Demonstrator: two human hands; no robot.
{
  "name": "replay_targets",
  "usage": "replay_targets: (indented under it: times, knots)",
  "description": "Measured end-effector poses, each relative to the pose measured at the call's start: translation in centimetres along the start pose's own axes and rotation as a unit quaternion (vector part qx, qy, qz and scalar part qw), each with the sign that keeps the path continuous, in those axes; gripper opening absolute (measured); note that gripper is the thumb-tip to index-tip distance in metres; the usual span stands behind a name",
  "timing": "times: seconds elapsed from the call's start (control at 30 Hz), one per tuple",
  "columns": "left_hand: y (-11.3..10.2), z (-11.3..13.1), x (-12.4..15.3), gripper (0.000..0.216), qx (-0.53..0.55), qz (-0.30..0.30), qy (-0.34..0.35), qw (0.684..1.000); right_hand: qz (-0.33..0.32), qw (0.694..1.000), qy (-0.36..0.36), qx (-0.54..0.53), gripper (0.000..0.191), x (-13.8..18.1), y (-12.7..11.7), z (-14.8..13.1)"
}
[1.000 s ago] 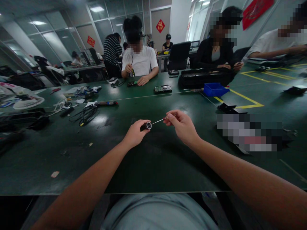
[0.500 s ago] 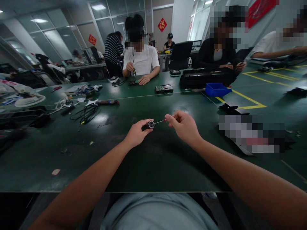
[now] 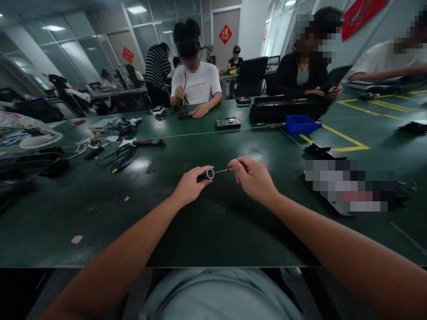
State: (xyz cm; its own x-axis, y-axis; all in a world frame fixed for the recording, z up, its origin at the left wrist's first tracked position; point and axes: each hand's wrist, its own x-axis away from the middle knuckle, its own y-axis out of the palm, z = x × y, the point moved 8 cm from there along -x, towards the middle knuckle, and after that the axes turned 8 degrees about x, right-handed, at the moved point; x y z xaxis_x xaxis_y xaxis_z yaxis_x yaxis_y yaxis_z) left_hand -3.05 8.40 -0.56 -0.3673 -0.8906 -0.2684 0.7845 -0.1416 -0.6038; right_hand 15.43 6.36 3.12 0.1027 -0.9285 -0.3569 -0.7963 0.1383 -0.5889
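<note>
Between the thumb and fingers of my left hand (image 3: 189, 184) is a small black cylinder (image 3: 209, 174) with a silver ring round its open end, which faces right. My right hand (image 3: 251, 175) is closed on a thin screwdriver (image 3: 220, 171); a bit of its red handle shows at the fingertips. The shaft points left, its tip at the ringed end of the cylinder. Whether the tip touches something inside is too small to tell. Both hands are just above the green table (image 3: 233, 235).
A soldering-iron-like tool (image 3: 150, 142) and black cables (image 3: 122, 155) lie left. Ahead are a hard drive (image 3: 228, 123) and a blue bin (image 3: 303, 125). Black parts (image 3: 323, 152) lie right. Across the table, a person in a white shirt (image 3: 196, 82) works with a yellow-handled screwdriver.
The fingers of my right hand have shifted and rolled round the screwdriver handle, covering more of it. My left hand and the cylinder have hardly moved.
</note>
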Motion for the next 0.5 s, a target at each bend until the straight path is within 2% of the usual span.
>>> replay_targets:
  times: [0.2, 0.3, 0.43, 0.5]
  knots:
    - [0.04, 0.2, 0.02, 0.043, 0.003, -0.005, 0.009, 1.0, 0.012, 1.0, -0.012, 0.012, 0.026, -0.02, -0.12, -0.1]
    - [0.01, 0.17, 0.03, 0.043, -0.002, -0.005, 0.003, 1.0, -0.002, 0.999, -0.023, 0.023, 0.022, 0.07, -0.06, -0.46]
    - [0.06, 0.15, 0.02, 0.043, -0.004, -0.009, 0.006, 1.0, -0.006, 0.999, -0.032, 0.03, 0.029, 0.19, -0.02, -0.71]
    - [0.1, 0.17, 0.02, 0.043, -0.004, -0.01, 0.009, 1.0, 0.004, 0.999, -0.028, 0.026, 0.025, 0.23, -0.01, -0.53]
